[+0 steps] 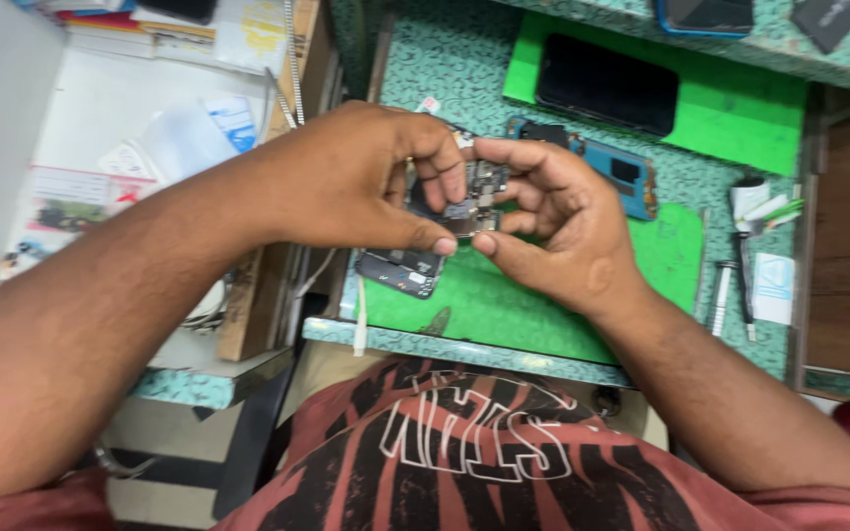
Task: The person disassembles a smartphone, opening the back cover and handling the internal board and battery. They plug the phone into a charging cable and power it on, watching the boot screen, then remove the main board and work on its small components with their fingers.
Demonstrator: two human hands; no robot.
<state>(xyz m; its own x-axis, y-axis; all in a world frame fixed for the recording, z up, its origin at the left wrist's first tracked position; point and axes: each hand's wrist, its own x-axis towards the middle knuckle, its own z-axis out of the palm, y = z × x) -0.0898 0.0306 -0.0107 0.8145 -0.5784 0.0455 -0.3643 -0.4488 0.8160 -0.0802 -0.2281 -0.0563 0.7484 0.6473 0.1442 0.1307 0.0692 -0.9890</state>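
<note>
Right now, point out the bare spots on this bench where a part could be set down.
Bare green mat between the dark phone part and the right hand. Crowded: the tools at the right and the opened blue phone behind the hands.

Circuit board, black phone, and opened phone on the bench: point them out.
circuit board (472, 202), head view, its middle between both hands' fingertips.
black phone (607, 85), head view, centre of its dark screen.
opened phone (622, 172), head view, blue frame right of the fingers.
</note>
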